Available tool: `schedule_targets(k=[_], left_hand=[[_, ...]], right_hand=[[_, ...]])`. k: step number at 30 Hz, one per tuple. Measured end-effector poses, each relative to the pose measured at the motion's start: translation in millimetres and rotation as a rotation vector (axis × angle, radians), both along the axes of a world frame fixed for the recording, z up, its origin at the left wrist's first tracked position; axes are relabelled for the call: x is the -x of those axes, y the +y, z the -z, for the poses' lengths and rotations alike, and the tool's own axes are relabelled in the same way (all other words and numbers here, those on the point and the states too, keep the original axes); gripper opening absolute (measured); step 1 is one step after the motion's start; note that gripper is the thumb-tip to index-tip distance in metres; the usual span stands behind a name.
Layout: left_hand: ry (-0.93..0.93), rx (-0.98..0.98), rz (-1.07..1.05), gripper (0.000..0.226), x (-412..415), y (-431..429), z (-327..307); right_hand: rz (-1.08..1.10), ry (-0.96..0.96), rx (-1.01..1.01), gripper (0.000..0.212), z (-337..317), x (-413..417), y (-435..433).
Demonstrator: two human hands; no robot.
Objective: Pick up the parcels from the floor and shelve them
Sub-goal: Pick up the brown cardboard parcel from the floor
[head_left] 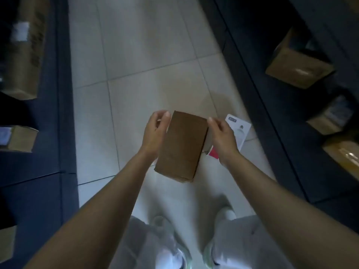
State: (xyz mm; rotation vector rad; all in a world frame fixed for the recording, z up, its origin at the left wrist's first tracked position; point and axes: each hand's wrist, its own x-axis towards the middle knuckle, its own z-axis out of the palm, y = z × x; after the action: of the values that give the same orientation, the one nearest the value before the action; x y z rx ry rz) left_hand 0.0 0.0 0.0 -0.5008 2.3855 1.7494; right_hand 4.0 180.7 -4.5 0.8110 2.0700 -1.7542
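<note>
A plain brown cardboard parcel (181, 145) is held above the tiled floor in the middle of the view, its long side pointing away from me. My left hand (156, 132) grips its left side, fingers curled around the top left corner. My right hand (222, 138) presses its right side, thumb at the top right corner. Behind the parcel, a white flat package (240, 128) with a red part (213, 153) lies on the floor, partly hidden by my right hand.
Dark shelving runs along both sides of the aisle. Brown boxes (299, 65) sit on the right shelves and more boxes (23, 47) on the left ones. Pale floor tiles (147, 55) stretch ahead. My legs and white shoes (223, 216) are below.
</note>
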Motion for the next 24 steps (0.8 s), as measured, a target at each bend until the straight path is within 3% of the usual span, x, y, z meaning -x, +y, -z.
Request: schedule_targets(k=[8, 11, 14, 17, 21, 24], left_hand=[[-0.136, 0.117, 0.006, 0.043, 2, -9, 163], [-0.188, 0.170, 0.023, 0.064, 5, -12, 198], [-0.306, 0.191, 0.012, 0.074, 7, -11, 217], [-0.433, 0.070, 0.017, 0.081, 7, -10, 229], [-0.495, 0.018, 0.033, 0.108, 9, -11, 235], [-0.488, 0.019, -0.017, 0.093, 9, -10, 234]], right_hand=[[-0.040, -0.219, 0.071, 0.071, 166, 4, -7], [-0.028, -0.275, 0.100, 0.079, 204, 6, -12], [0.009, -0.359, 0.107, 0.097, 230, 9, -18], [0.006, -0.423, 0.151, 0.106, 249, 9, -18], [0.004, -0.435, 0.270, 0.090, 248, 10, -19], [-0.002, -0.452, 0.280, 0.095, 246, 16, -20]])
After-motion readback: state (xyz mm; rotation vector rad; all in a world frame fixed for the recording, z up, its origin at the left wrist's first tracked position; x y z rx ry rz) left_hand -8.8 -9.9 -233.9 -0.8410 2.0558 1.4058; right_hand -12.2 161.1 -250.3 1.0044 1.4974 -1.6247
